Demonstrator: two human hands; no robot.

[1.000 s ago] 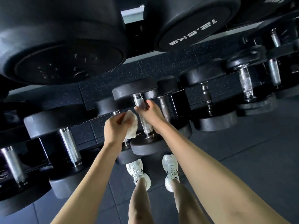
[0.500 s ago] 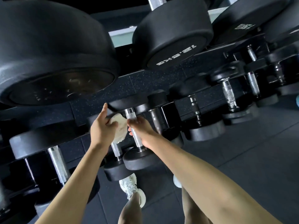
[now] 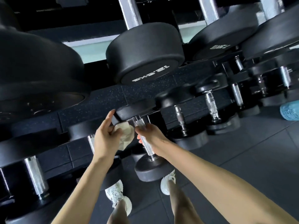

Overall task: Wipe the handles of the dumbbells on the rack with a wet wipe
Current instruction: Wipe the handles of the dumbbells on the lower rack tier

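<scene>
Looking down from the head camera, the rack (image 3: 76,152) fills the upper and left part of the view and carries black round-headed dumbbells on two levels. The upper level holds the big ones, among them a large dumbbell (image 3: 145,57) whose end face is marked 12.5KG. The lower level holds smaller ones with bright knurled handles. Near the middle of that lower row, the right hand (image 3: 152,135) is clenched round the upper half of the handle (image 3: 146,143) of a small dumbbell (image 3: 152,170). This dumbbell is tilted, with its near head out over the floor and its far head up against the rack; whether that far head rests on the rack cannot be told. The left hand (image 3: 105,139) grasps the wet wipe (image 3: 124,138), a crumpled white wad bunched against the palm. One finger stretches up to touch the far head. The wipe sits just to the left of the handle's top end, too blurred to say whether it touches the metal. Further right on the lower level stand a second dumbbell (image 3: 180,120) and a third dumbbell (image 3: 212,105). Below the arms are two white shoes (image 3: 116,198) on a dark tiled floor (image 3: 242,151), and a blue mesh object (image 3: 289,110) shows at the right edge.
</scene>
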